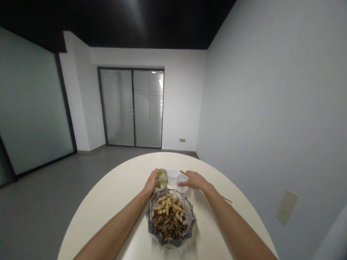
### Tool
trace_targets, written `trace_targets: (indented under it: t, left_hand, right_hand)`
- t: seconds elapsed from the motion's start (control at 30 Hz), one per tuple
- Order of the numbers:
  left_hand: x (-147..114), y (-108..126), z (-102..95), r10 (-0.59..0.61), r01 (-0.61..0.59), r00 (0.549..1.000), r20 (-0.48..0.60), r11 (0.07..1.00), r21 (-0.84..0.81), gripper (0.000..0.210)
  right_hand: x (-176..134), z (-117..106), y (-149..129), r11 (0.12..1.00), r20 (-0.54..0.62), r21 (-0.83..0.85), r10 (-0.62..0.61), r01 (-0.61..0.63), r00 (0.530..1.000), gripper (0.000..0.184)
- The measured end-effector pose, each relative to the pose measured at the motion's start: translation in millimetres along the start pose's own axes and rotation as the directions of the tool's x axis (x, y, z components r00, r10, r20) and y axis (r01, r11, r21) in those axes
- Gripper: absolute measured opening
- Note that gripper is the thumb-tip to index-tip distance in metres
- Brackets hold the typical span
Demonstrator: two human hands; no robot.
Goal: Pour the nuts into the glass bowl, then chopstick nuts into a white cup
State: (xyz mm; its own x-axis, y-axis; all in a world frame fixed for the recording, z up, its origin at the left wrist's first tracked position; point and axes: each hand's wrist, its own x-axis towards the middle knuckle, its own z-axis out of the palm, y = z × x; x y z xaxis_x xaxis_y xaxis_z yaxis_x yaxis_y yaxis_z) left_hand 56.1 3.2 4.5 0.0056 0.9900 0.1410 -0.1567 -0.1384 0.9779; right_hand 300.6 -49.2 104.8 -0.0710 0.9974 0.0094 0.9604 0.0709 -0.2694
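A cut-glass bowl [189, 216] of peanuts and dark seeds stands on the round cream table [114, 195] in front of me. Just beyond it are two olive-green cups [162, 173] and two small white cups [172, 176]. My left hand [150, 184] curls against the left side of the nearer green cup [161, 184]. My right hand [193, 180] lies palm down beside the right white cup [181, 178], its fingertips touching the cup. It rests over a pair of chopsticks [184, 173], whose ends stick out past the fingers and past the wrist.
The table edge curves away on the far side and to the left. A white wall runs close along the right. Grey floor, glass partitions and a sliding door with blinds [132, 108] lie beyond.
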Motion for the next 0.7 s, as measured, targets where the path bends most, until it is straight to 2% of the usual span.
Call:
trace_targets:
  t: [0.13, 0.27, 0.4, 0.47, 0.57, 0.6, 0.7]
  left_hand:
    - [0, -1, 1.6, 0.020, -0.020, 0.999, -0.050, 1.000, -0.009, 0.051]
    - [-1, 3, 5.1, 0.032, -0.031, 0.996, -0.080, 0.999, 0.011, 0.048]
    - [-5, 11, 9.4, -0.004, 0.005, 0.998, -0.059, 1.000, 0.015, 0.053]
    - [-8, 15, 10.7, -0.011, 0.011, 0.999, -0.031, 1.000, 0.015, 0.059]
    - [-12, 17, 10.0, -0.035, 0.034, 0.997, -0.075, 0.999, -0.016, 0.061]
    - [-13, 16, 9.3, -0.055, 0.051, 0.993, -0.102, 0.998, -0.042, 0.060]
    - [-15, 13, 7.4, -0.123, 0.103, 0.986, -0.114, 0.981, -0.167, 0.058]
  right_hand:
    - [-4, -1, 0, 1.000, -0.047, -0.013, -0.022, 0.022, 0.999, 0.061]
    - [-8, -10, -3, 0.988, 0.035, 0.020, -0.153, 0.152, 0.988, 0.053]
    - [-9, -15, -10, 0.969, 0.050, 0.090, -0.236, 0.231, 0.971, 0.067]
    - [-12, -16, -13, 0.977, 0.037, 0.111, -0.188, 0.183, 0.981, 0.073]
    - [-24, -20, -15, 0.995, 0.026, 0.083, -0.049, 0.046, 0.998, 0.061]
    - [-30, -22, -15, 0.996, 0.044, 0.077, -0.043, 0.039, 0.998, 0.058]
    - [-51, -29, -13, 0.988, 0.250, 0.108, -0.134, 0.110, 0.959, 0.056]
